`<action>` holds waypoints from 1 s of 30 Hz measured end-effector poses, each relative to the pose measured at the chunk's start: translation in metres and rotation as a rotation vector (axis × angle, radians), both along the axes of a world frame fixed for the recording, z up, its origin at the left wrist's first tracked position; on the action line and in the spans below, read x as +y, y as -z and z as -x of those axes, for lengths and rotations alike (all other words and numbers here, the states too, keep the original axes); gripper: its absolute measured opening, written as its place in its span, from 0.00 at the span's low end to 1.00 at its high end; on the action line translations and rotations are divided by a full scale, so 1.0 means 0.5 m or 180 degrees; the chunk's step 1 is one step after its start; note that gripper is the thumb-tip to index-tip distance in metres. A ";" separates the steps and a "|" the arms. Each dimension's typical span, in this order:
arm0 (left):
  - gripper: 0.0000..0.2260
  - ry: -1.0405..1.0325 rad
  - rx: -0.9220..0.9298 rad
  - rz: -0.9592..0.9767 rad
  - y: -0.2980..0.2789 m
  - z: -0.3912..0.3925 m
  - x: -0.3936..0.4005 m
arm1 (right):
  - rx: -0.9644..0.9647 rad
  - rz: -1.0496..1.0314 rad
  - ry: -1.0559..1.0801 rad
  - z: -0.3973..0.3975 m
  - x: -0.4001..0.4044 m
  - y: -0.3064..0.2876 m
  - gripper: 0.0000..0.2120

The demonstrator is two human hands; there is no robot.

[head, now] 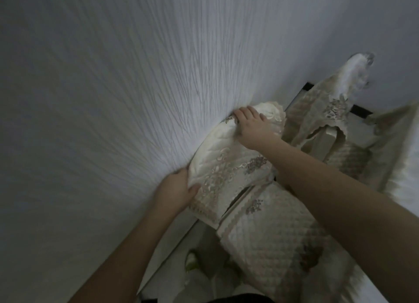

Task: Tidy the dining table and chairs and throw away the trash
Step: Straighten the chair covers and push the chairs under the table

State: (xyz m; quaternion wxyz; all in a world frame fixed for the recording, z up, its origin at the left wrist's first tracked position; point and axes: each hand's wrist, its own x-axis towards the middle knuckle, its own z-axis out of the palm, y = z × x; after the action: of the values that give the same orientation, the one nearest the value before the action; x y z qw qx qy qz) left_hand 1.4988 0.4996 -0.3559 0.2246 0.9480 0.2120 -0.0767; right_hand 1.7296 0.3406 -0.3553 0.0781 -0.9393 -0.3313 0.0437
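Both hands (pixel 254 128) on, seemingly, chair-back cover (pixel 229 157).

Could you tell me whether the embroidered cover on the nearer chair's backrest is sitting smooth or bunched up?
Bunched up. The embroidered cover is gathered in folds over the backrest top, gripped by the left hand and right hand.

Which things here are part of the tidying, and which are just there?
Part of the job:
- embroidered chair-back cover, held by left hand and right hand
- quilted seat cushion
- second covered chair

Just there:
- textured white wall
- floor
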 end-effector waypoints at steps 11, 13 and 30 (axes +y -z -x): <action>0.22 0.0444 0.0291 -0.0385 -0.018 0.005 -0.026 | -0.0150 -0.0463 -0.0033 0.022 -0.022 0.020 0.22; 0.23 0.0546 0.0436 -0.0262 -0.026 0.008 -0.040 | -0.0208 -0.0472 -0.0057 0.035 -0.036 0.020 0.20; 0.25 0.1414 0.0421 0.0467 -0.015 0.035 -0.165 | 0.0050 -0.0479 0.0193 0.088 -0.175 0.013 0.15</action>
State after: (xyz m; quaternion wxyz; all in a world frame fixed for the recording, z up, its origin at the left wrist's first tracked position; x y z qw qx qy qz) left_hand 1.4814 0.4169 -0.3483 0.2560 0.9455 0.0065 -0.2013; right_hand 1.6857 0.2532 -0.3621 0.1525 -0.9400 -0.3043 0.0236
